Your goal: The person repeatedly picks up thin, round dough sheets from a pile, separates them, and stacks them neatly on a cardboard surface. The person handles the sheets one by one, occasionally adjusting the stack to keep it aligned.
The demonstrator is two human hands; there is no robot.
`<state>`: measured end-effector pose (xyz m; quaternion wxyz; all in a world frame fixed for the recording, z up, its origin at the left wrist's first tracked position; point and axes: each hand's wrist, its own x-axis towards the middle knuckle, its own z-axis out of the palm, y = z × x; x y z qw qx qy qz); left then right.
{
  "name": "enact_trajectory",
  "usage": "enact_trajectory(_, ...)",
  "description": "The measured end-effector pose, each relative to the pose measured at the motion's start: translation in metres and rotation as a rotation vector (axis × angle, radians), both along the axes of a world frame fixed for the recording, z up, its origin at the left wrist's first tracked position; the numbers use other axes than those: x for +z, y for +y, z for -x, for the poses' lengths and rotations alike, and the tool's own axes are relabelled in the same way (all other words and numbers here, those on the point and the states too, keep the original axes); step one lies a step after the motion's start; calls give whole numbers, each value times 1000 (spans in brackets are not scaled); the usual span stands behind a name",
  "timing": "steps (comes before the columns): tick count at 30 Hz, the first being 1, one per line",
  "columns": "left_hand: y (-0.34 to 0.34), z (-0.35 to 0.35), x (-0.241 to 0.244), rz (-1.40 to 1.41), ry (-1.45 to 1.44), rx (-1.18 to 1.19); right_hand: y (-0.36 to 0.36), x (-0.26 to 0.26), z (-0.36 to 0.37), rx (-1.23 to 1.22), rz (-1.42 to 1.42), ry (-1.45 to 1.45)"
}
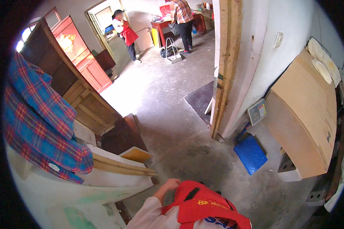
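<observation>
My left hand [172, 184] is at the front of my red apron [206, 197], its fingertips against or just beside the cloth edge. How its fingers are set, and whether they pinch the cloth, is unclear. My right hand is out of view. The apron bears yellow writing and covers a light shirt. Before me lies a bare concrete floor [175, 143] running through a doorway. Right of the doorway stands a platform scale with a blue plate [250, 154] and a tilted keypad display [257, 111].
A large cardboard box [304, 114] flanks the right wall. A plaid shirt [43, 123] hangs left, near a wooden door [74, 86]. Beyond the wooden door frame [226, 63] are two people [127, 34] [183, 23], a long-handled dustpan [174, 58] and a red desk [160, 27].
</observation>
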<state>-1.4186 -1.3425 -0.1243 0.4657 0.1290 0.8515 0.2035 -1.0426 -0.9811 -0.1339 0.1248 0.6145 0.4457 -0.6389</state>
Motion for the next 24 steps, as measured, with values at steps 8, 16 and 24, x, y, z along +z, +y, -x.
enact_trajectory(8, -37, 16, -59, -57, -49, 19, -22, 8, 8, 2, -11, 18)
enact_trajectory(16, -17, 29, -37, -41, -23, 10, -36, 9, 11, -43, -7, 23)
enact_trajectory(24, 34, 19, -20, 25, 17, -117, -15, 5, -10, -132, 4, 32)
